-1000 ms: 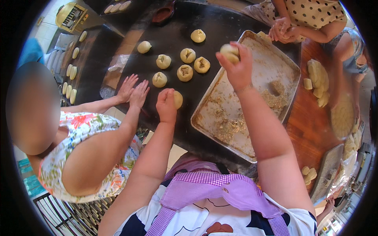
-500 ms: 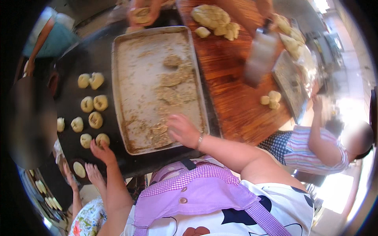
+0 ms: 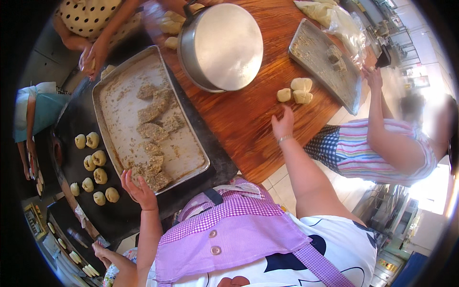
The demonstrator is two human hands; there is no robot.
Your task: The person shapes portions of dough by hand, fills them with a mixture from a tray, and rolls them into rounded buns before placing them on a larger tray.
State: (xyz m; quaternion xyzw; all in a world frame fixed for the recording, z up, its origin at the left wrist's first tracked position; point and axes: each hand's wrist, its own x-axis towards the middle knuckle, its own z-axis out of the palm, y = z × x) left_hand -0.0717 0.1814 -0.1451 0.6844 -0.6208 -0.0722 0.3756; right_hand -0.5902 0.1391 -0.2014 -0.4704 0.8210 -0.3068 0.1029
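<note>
1. Since the earlier frame, the left hand (image 3: 140,192) had moved from one of the buns (image 3: 100,175) to the near corner of the big tray (image 3: 122,100). The right hand (image 3: 283,125) had left the filling (image 3: 152,131) and reached over the wood desk (image 3: 244,124).
2. Both hands were released. The left one had its fingers spread over the tray's rim; whether it touched the metal could not be told. The right one was open and held nothing visible, its fingertips just short of the dough pieces (image 3: 301,85).
3. Three dough pieces showed there, grouped close together on the wood desk.
4. Nine buns sat on the black desk (image 3: 83,115), left of the big tray, in loose rows.
5. The one big tray lay aslant on the black desk, its filling in several clumps, too merged to count.
6. One round metal pan (image 3: 227,48) showed at the top, over the wood desk; whether it rested there was unclear. More dough (image 3: 171,25) was partly hidden behind it.
7. One small tray (image 3: 315,55) with clumps of filling stood at the far right, beside one plastic bag (image 3: 342,21).
8. A co-worker in a dotted top (image 3: 88,16) was at upper left and another in stripes (image 3: 392,143) at right.
9. Two buttons (image 3: 213,234) showed on the purple apron (image 3: 234,222).
</note>
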